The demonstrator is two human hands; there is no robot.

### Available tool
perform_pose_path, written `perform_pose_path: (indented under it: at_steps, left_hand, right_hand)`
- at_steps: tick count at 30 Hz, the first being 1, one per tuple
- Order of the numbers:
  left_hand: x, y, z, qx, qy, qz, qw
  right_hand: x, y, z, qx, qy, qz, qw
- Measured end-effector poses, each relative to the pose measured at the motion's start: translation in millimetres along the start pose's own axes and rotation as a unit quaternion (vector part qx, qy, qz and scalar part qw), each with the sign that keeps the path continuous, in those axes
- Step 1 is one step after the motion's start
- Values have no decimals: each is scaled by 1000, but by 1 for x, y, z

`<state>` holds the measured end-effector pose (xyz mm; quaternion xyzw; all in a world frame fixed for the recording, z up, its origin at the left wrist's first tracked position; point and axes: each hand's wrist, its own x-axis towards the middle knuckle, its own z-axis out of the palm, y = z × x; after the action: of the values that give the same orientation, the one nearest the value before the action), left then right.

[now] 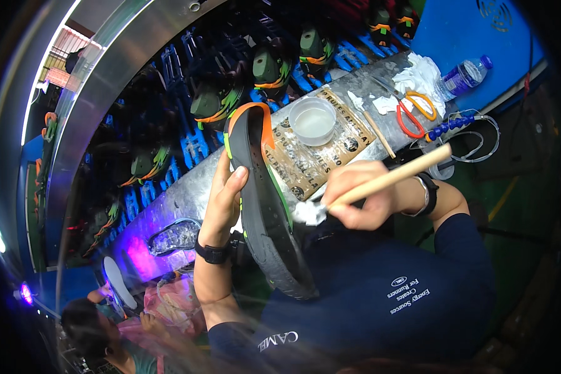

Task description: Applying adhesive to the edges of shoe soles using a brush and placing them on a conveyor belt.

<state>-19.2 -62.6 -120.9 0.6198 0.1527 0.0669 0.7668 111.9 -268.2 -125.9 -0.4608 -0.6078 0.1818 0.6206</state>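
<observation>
My left hand [223, 198] grips a black shoe sole [260, 209] by its side, thumb on the near face. The sole stands tilted, with an orange and green rim at its upper end. Closed round a thick pale wooden stick [408, 173], my right hand [363, 194] is just right of the sole. A crumpled white wad [309, 213] sits at the stick's lower end, close to the sole's edge; whether it touches cannot be made out. Beyond my hands, a clear plastic cup [313, 138] with liquid stands on a printed brown cardboard sheet [293, 167].
On the grey bench [177, 193] lie a thin wooden brush [380, 134], orange-and-red-handled scissors [411, 115], white tissues [422, 76], a bottle [464, 76] and a blue jointed hose [449, 128]. Shoes [271, 67] on blue racks line the far side. Lower left, another person [90, 327] handles a sole [118, 282].
</observation>
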Motion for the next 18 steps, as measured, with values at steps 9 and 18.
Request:
perform_pose_path:
  at_steps: [9,18]
  left_hand:
    - [-35,75,-21,-106,102,219,965]
    - [134,229,3,353,359,570,649]
  right_hand:
    - [-41,16,-41,27,239,98,966]
    - [-73,24,-63,60,344,108,931]
